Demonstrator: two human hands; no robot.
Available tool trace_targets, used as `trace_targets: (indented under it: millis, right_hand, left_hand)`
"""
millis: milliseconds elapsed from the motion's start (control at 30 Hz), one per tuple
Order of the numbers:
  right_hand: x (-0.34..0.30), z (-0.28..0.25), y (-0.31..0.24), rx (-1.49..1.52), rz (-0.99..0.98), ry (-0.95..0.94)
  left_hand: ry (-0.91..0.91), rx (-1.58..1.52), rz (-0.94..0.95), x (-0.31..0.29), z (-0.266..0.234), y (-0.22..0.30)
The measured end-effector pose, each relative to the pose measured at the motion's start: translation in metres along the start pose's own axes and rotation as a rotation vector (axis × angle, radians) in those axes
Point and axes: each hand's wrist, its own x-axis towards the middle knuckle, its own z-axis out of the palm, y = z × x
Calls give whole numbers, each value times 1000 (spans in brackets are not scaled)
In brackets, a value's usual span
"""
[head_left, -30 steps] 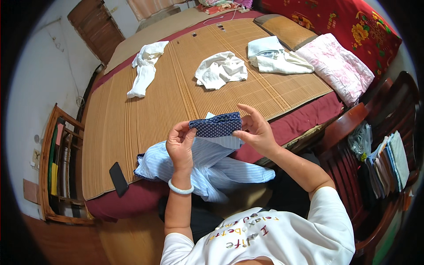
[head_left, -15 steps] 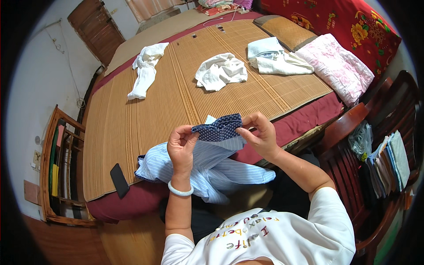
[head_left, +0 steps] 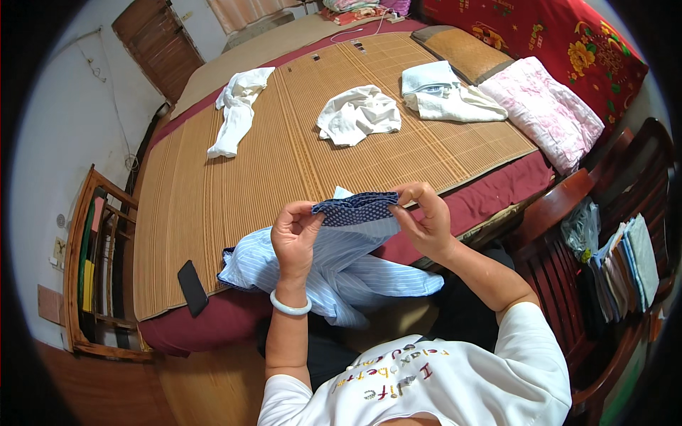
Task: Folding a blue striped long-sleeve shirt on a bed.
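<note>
A light blue striped shirt [head_left: 334, 266] hangs from my hands over the bed's near edge. It has a dark blue patterned band [head_left: 355, 211] along its upper edge; whether this is the collar or a cuff I cannot tell. My left hand [head_left: 295, 233] pinches the band's left end between thumb and fingers. At the right end my right hand [head_left: 426, 221] grips it the same way, so the band stretches between them. More of the shirt lies crumpled on the mat below, with another dark blue edge at its left. A pale bangle [head_left: 290, 305] circles my left wrist.
On the bamboo mat [head_left: 192, 199] lie a long white garment [head_left: 238, 113], a crumpled white cloth [head_left: 359, 117] and folded pale clothes [head_left: 451, 96]. A black phone [head_left: 192, 287] rests at the near left edge. To the right, a wooden chair [head_left: 558, 284] holds folded clothes [head_left: 618, 266].
The dark blue band is drawn straighter and flatter between my hands. My right hand has shifted slightly right, and the gap along the band's top has narrowed.
</note>
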Motion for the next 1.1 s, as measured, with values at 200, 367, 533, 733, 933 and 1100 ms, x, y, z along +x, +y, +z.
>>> trace_targets:
  millis: [200,367,533,733,933,1100]
  right_hand:
    - [-6,3,8,92,60,29]
    - [-4,6,4,179,73,100]
    - [-3,5,0,61,49,15]
    - [4,12,-8,-99,-111,-200]
    - [4,31,-12,-40,-223,-169]
    - [-28,27,-22,152,-214,-382]
  left_hand:
    - [20,29,25,1,-5,-2]
    - [18,14,11,-1,-7,1]
    - [-75,98,-141,2,-7,13]
    - [-451,904,224,8,30,66]
    - [-429,822,-8,7,14,44]
    - [-40,710,-3,17,-26,37]
